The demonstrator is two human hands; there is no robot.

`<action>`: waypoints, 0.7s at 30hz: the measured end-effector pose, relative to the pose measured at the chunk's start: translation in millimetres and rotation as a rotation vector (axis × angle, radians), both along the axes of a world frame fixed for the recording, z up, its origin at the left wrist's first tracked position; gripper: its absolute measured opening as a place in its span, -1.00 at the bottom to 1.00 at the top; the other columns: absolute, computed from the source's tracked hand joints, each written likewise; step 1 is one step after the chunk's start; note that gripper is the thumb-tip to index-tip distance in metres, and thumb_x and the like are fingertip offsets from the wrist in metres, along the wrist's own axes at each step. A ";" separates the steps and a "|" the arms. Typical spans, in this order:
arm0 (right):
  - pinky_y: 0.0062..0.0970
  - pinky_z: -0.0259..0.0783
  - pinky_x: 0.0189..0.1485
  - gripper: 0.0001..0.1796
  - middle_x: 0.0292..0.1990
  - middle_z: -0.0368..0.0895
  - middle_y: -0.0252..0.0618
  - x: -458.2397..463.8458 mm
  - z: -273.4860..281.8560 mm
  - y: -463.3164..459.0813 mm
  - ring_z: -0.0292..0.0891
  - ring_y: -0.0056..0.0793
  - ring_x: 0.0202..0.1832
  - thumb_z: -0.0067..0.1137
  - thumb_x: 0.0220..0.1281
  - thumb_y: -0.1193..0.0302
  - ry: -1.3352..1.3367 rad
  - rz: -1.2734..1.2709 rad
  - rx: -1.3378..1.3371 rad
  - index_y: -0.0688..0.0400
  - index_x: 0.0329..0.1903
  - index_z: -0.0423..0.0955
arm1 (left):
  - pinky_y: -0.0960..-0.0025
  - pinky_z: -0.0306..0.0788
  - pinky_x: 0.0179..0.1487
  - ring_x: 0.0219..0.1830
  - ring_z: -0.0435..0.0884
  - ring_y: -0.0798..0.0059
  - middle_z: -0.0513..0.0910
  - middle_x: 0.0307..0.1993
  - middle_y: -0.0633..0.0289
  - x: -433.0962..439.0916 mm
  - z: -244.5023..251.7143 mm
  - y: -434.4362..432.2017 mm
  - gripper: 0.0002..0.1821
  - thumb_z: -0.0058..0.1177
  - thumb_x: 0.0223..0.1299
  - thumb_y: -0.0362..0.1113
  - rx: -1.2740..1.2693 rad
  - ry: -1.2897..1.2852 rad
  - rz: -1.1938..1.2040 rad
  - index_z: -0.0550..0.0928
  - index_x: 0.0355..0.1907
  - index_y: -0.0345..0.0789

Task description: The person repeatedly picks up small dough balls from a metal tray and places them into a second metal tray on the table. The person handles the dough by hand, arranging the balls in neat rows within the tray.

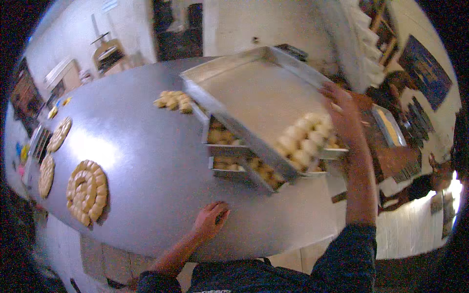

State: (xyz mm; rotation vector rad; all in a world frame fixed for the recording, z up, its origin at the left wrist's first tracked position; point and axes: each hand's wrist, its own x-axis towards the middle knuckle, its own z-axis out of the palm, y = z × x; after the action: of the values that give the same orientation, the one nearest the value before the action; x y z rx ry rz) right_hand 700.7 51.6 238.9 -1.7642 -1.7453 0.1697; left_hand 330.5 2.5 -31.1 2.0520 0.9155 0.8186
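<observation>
A metal baking tray (234, 99) lies at a slant on top of a stack of trays. Its near right corner holds rows of pale dough pieces (306, 141). My right hand (337, 100) is at the tray's right side, fingers curled over the rim; motion blurs the grip. My left hand (211, 219) is low over the metal table (146, 175), fingers curled, with a dark spot between thumb and fingers that I cannot make out. Lower trays (229, 146) carry more round dough pieces. To the left lies a coiled dough spiral (87, 192) made of joined segments.
Two more flat dough rounds (59, 134) lie along the table's left side. A lumpy dough piece (174, 101) sits against the stack's left edge. Past my right arm are a tray with yellowish contents (389, 124) and another person's arm (406, 190).
</observation>
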 end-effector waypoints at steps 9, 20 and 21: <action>-0.08 0.21 0.19 -0.48 0.06 0.45 -0.08 -183.5 -183.5 -163.7 0.31 0.00 0.14 0.15 0.14 0.06 0.080 0.141 -0.515 0.14 0.04 0.47 | 0.18 0.34 0.08 -0.05 0.52 0.13 0.60 -0.09 0.06 -112.8 -30.0 281.0 -0.70 0.01 0.21 -0.10 0.019 0.261 0.697 0.66 -0.19 -0.26; 0.22 -0.26 0.32 -0.43 0.28 0.15 0.07 -242.1 -229.2 -157.6 -0.04 0.20 0.34 -0.05 0.16 0.18 -0.372 -0.256 -0.444 0.18 0.20 0.28 | -0.01 0.26 0.15 0.10 0.37 -0.03 0.40 0.07 -0.04 -23.3 -52.5 488.7 -0.35 -0.24 0.21 0.28 0.187 0.418 1.000 0.51 0.06 -0.22; 0.22 -0.27 0.32 -0.43 0.27 0.15 0.08 -242.0 -230.8 -158.2 -0.04 0.20 0.34 -0.04 0.15 0.17 -0.371 -0.254 -0.440 0.19 0.19 0.28 | -0.01 0.26 0.16 0.11 0.36 -0.04 0.39 0.06 -0.08 -15.7 -59.1 514.7 -0.35 -0.19 0.20 0.25 0.188 0.432 0.977 0.46 0.11 -0.23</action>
State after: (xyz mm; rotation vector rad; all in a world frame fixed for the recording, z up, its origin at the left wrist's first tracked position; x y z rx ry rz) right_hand 458.7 -106.6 8.2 -2.4496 -1.8075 0.1301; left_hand 314.8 517.3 -90.2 1.9117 2.2420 0.9634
